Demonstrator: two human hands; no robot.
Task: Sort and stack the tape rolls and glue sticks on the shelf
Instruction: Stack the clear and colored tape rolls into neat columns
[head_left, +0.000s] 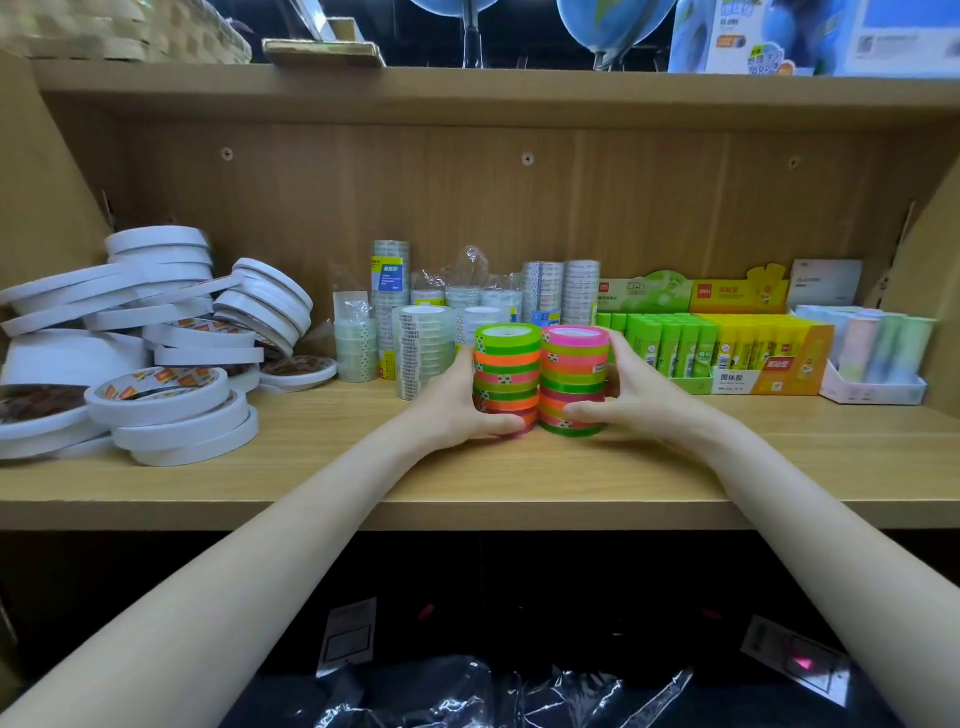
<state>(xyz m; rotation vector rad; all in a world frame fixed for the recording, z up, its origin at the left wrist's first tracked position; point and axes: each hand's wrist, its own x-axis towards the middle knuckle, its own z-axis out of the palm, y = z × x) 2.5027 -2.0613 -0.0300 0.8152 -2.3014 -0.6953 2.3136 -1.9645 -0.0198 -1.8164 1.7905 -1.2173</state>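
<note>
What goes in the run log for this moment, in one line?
left hand holds green-topped stack | right hand holds pink-topped stack | stacks side by side on shelf

"deli" logo on red-yellow glue stick box header (737, 297); "固体胶" on that box's front label (733, 378); "APP" on blue box (753, 41) on upper shelf.
</note>
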